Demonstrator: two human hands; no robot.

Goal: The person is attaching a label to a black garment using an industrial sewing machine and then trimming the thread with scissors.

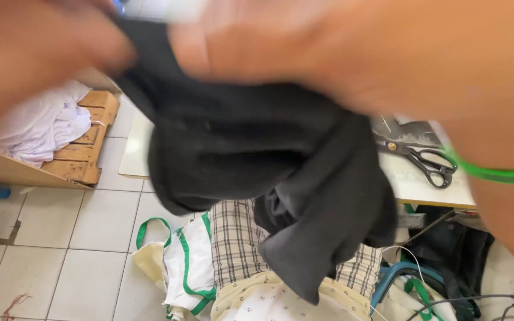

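A dark grey, nearly black piece of cloth point(257, 160) hangs in the middle of the view, bunched and drooping toward the floor. My left hand point(37, 44) grips its upper left corner, blurred and very close to the camera. My right hand point(340, 53) holds the cloth's top edge at the upper right. A green band point(495, 173) circles my right wrist. Both hands are out of focus, so the fingers are hard to make out.
Black-handled scissors point(426, 160) lie on a white table point(423, 190) at right. Below sit checked fabric point(236, 241), cream bags with green straps point(182, 261) and a blue stool point(406, 273). A wooden pallet point(87, 148) with white cloth point(43, 125) is at left on a tiled floor point(60, 249).
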